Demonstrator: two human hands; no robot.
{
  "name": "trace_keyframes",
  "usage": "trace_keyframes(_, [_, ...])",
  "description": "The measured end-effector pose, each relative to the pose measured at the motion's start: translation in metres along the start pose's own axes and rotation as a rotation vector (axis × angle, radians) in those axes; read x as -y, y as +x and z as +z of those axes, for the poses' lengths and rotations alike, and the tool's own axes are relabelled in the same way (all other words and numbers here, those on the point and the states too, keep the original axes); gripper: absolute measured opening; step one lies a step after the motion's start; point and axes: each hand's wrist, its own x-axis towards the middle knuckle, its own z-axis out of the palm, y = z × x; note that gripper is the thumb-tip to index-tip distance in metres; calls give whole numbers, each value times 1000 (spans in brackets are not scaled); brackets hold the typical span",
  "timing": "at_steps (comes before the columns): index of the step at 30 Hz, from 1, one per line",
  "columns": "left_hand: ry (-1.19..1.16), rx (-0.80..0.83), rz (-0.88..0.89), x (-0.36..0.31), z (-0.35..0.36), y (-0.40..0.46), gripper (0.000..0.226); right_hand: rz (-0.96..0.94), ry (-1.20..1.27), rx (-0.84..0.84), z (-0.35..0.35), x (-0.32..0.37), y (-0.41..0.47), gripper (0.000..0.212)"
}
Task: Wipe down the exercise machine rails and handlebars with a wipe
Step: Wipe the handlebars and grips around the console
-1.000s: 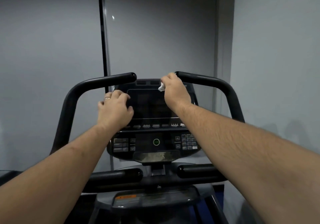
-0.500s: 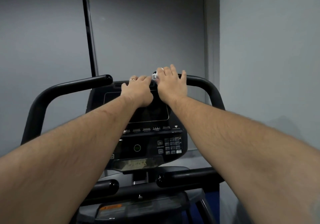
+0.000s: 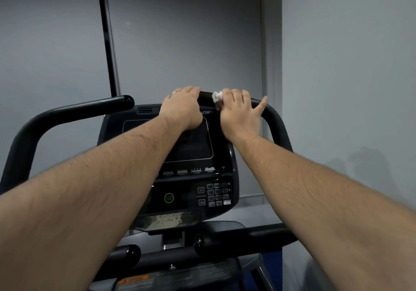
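Note:
The black exercise machine has two curved upper handlebars. My right hand (image 3: 240,117) lies over the top of the right handlebar (image 3: 275,119) and holds a crumpled white wipe (image 3: 217,97) against it under the thumb and forefinger, with the little finger spread outward. Just left of the wipe, my left hand (image 3: 183,108), which wears a ring, curls its fingers over the inner end of that same bar, above the console (image 3: 195,151). The left handlebar (image 3: 74,110) is untouched.
Two short black lower grips (image 3: 126,253) (image 3: 236,241) stick out below the console's keypad (image 3: 217,193). A grey wall stands close behind the machine and another (image 3: 349,88) close on the right. A dark vertical strip (image 3: 108,42) runs up the back wall.
My left hand went from the console's left side up to the inner end of the right handlebar. My right hand slid the wipe outward along that bar. The view shifted rightward.

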Motion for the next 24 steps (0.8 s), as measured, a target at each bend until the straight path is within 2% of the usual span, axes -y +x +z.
trace_keyframes(3, [129,-13,28,0,-5,-2,68,14,-35,-5,-3,-21,-8,31])
trace_keyframes(8, [160,29,19,-6,-10,-5,69,82,-48,-12,-4,-44,-13,31])
trace_keyframes(12, [66,101,-26,-5,-22,-6,74,136,-43,-9,-8,-17,-4,63])
trace_keyframes(15, [69,136,-30,-6,-24,-6,74,97,-33,-16,-9,5,6,54])
trace_keyframes(19, [164,164,-3,-7,-29,1,64,-94,-135,73,12,37,20,39])
trace_keyframes(20, [191,171,7,-6,-30,3,62,-120,-181,112,22,42,22,44])
trace_keyframes(23, [224,205,12,-5,-31,4,65,-115,-286,143,37,44,20,86])
trace_keyframes(24, [231,211,13,-4,-31,4,66,-144,-291,156,31,41,19,95])
